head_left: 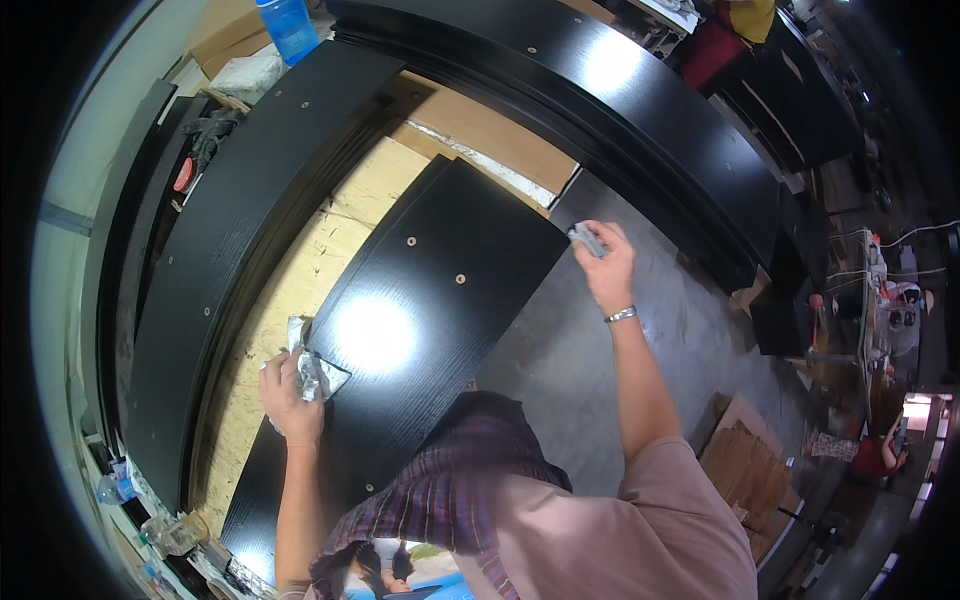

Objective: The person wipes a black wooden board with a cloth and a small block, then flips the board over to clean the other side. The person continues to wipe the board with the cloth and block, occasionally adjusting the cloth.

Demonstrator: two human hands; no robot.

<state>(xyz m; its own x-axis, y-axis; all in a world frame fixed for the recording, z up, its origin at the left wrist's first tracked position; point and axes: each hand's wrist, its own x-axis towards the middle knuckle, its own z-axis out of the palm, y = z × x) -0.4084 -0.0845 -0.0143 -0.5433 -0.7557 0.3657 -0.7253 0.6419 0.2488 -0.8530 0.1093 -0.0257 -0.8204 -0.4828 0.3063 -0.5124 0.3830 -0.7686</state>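
Note:
A glossy black wood-grain panel (505, 240) with several small brass-coloured round fittings lies across in front of me. My left hand (291, 405) is closed on a crumpled grey-white rag (318, 377) at the panel's left edge. Out at the far right corner of the panel, my right hand (611, 265) pinches a small grey block (588, 239), whose dark end is at or very near the edge. What the block is made of cannot be made out. A metal band circles my right wrist.
Stacked black panels stand at the left (270, 130) and along the far side (650, 110). Pale plywood (300, 260) shows beneath my panel. A blue container (287, 30) stands at the far left, plastic bottles (175, 535) at the near left. Cardboard (745, 470) lies at the right; another person (880, 455) is beyond.

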